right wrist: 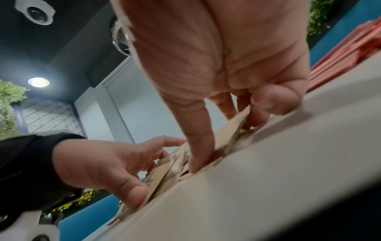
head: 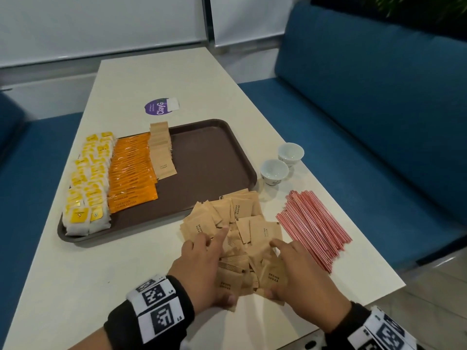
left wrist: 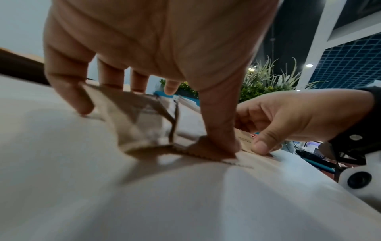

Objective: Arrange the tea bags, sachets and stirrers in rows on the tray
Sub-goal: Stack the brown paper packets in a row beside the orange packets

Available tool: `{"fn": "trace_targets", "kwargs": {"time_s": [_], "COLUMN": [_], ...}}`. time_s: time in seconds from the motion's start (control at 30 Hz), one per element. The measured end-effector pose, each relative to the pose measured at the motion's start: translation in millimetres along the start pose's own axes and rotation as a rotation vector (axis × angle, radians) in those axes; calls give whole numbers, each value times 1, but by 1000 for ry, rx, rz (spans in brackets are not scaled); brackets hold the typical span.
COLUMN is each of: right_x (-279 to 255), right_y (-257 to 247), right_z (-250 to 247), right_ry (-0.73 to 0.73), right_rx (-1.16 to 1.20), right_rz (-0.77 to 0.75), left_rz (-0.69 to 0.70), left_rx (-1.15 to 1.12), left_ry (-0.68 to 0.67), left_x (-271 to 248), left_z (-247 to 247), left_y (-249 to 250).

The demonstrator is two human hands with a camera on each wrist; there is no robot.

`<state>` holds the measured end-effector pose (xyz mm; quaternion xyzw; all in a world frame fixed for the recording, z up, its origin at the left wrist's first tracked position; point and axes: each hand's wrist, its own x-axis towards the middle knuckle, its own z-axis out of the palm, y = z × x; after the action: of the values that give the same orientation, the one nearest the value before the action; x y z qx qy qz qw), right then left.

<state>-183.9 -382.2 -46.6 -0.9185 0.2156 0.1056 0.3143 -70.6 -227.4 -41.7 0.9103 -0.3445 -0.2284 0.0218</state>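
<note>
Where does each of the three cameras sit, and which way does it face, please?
Head: above, looking down at tray, stirrers, both hands and wristbands.
Left wrist: under the left hand, along the table; right hand opposite.
Right wrist: under the right hand, facing the left hand.
All three share the brown sugar sachets.

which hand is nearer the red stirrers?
Right. The right hand rests on the near right edge of the loose sachet pile, just beside the stirrers. The left hand is on the pile's far side from them.
</note>
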Motion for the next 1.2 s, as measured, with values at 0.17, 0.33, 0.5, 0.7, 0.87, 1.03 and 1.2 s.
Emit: {"fn": "trace_targets", "kwargs": {"time_s": [0.17,0.33,0.5,0.7,0.87,1.03,1.2], "right_x": [5,8,16,35,61,77,96], "right_y": [-2,-9,-20,-45,-75,-108,-130], "right_z": [0,3,-9,-46,-52,-40,-39], "right_ry": [-9,-40,-88,-84,-153,-272,-236], "right_rx": [59,126,116,137,279,483,810], "right_rz": [-11,-94,-181,-281,-335,-319,-247], "left_rz": [-39,-60,24,159,178,183,175], "left_rx": [-237,-489,-609,-958,-1254,-1458,-1607], "left_ry": [-18,-11,50,229,332,453,595], "left_x": [7,8,10,8,8,7,7], "left_z": [-1,-1,-3,-15,-27,-35,-35], "left_y": [-6,-8,-13,-26,-41,-66,-90]}}
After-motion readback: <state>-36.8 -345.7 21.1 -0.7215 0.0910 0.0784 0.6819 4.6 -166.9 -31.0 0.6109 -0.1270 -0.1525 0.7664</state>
